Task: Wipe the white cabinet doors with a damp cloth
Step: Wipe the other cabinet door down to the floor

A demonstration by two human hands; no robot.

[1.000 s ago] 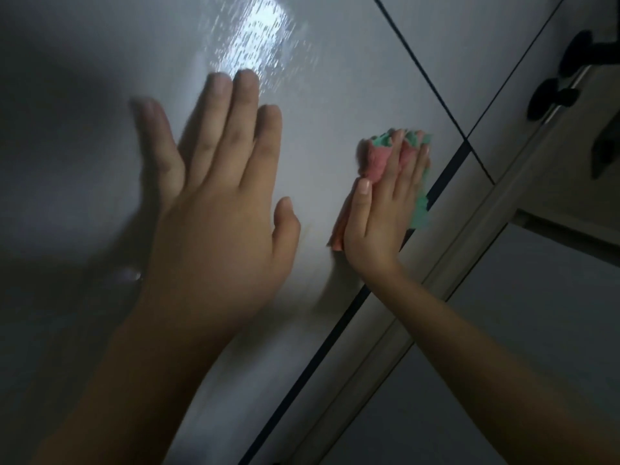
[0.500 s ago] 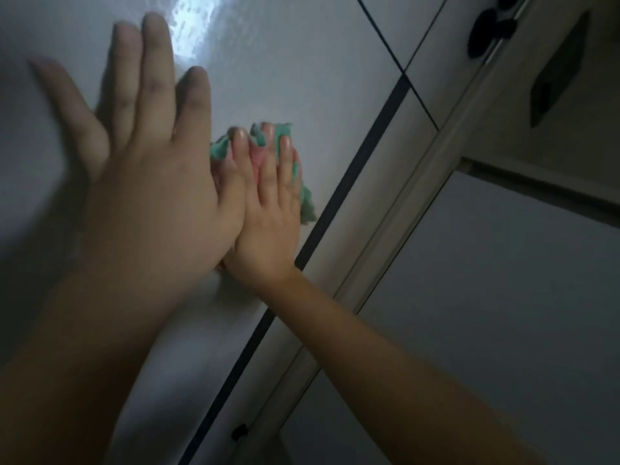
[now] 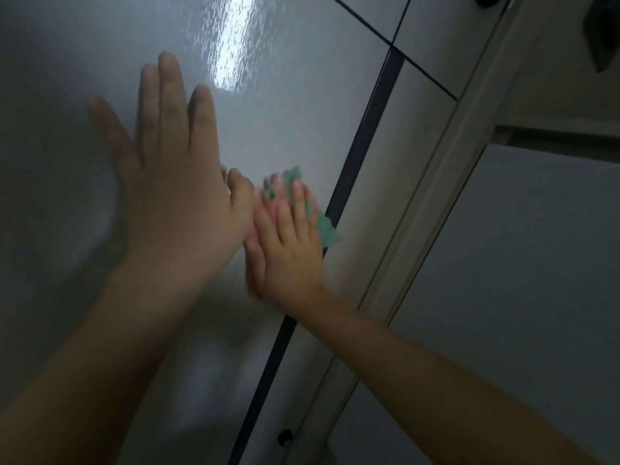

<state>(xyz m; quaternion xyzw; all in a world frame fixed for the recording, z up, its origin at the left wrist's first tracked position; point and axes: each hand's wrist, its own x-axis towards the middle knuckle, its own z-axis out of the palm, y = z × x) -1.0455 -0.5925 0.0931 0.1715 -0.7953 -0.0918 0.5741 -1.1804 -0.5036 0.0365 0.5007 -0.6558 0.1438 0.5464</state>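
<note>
The right hand (image 3: 288,239) has carried the cloth (image 3: 323,226) back down the door (image 3: 285,112) since half a second ago, when it sat higher and partly tucked behind the left hand (image 3: 174,193); a second ago it was out at the door's right edge, well apart from the left hand; so the stroke runs back and forth across this one patch, and I judge the wiping to be in mid-course, not near its end. The view has also swung, so part of the shift may be the head and not the hand.

The cloth, green with a pink part, lies flat against the door under the right hand's palm and fingers (image 3: 297,199); its green edge pokes out above the fingertips and to the right, reaching the dark gap (image 3: 362,135) between doors. The right hand presses it with fingers stretched, pinning it to the surface and not gripping it in a fist. The left hand holds nothing; it is spread flat on the door just left of the right hand, thumb nearly touching it, seemingly as a brace. A wet sheen (image 3: 231,45) shows higher up the door, which suggests that part is already wiped.
</note>
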